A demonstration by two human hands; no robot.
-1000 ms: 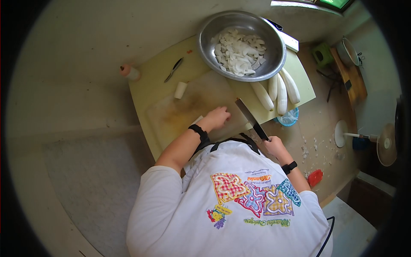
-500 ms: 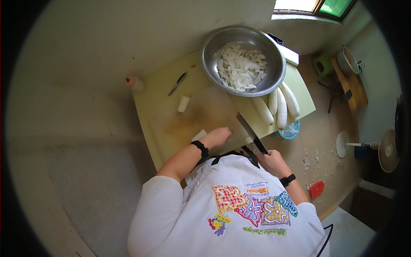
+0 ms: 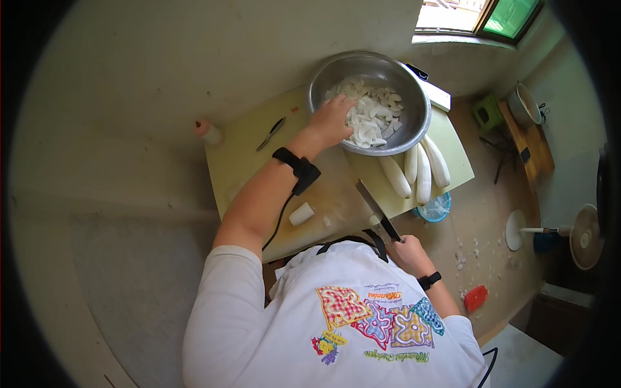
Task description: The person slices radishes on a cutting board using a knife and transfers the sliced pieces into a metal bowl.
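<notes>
Four long white vegetables point(image 3: 424, 176), one metal bowl point(image 3: 414, 119) of slices point(image 3: 372, 123), one knife point(image 3: 378, 210)

Two hands in view, both of one person. Left hand point(image 3: 331, 123), upper centre of frame: inside the bowl's near-left side, fingers over the slices; whether it grips any, cannot tell. Right hand point(image 3: 411, 254), right of centre: closed round the handle of the knife, blade slanting up-left to the near edge of the counter point(image 3: 240, 147). Whether blade touches anything below, cannot tell.

Slices: one heap, white, many, too overlapped to count. Vegetables: four, peeled, side by side just below the bowl's lower-right rim, ends toward the counter edge. One thick white chunk point(image 3: 301, 214), centre of frame, lying on one cutting board point(image 3: 331, 189), below the left forearm.

Wristbands: two, black, one per arm; the left one point(image 3: 297, 170) trails a single cable.

Elsewhere on counter: one slim dark tool point(image 3: 270, 134), left of the left hand; one pink-topped bottle point(image 3: 208, 131) at the upper-left edge; one white box point(image 3: 435, 95), just right of the bowl.

Right side of frame: one blue basin point(image 3: 435, 207) with plastic in it, one green stool point(image 3: 488, 113), one fan point(image 3: 585, 237), one red object point(image 3: 476, 297) on the floor point(image 3: 498, 271), pale scraps scattered near it, not countable.
</notes>
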